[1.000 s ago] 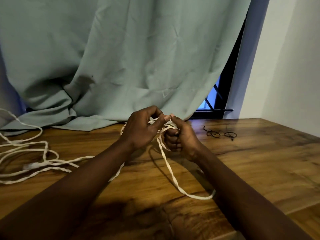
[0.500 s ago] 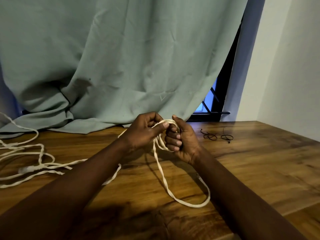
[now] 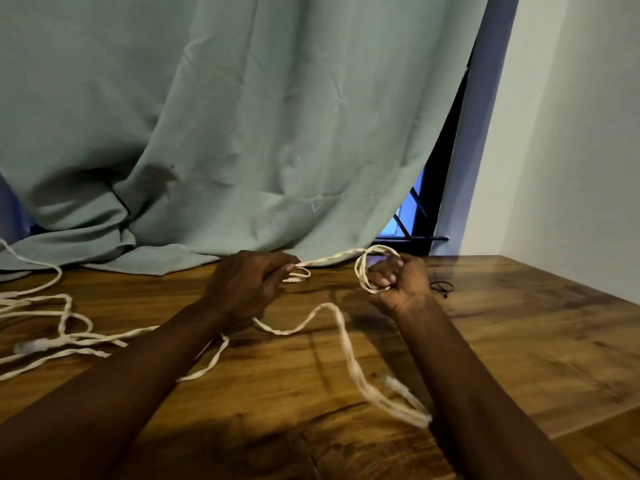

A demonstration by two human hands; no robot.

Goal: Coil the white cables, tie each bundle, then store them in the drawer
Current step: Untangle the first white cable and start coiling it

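Change: hands, joined mid-frame before, now apart, white cable (image 3: 347, 344) taut between.
Left hand (image 3: 247, 285): fingers pinch the cable.
Right hand (image 3: 403, 285): fingers curl through small coil (image 3: 360, 271), right of centre.
Slack: on worktop (image 3: 519, 341), lower centre and left edge.

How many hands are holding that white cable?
2. The left hand pinches the white cable; the right hand, to its right, grips a small coil of the same cable looped around its fingers.
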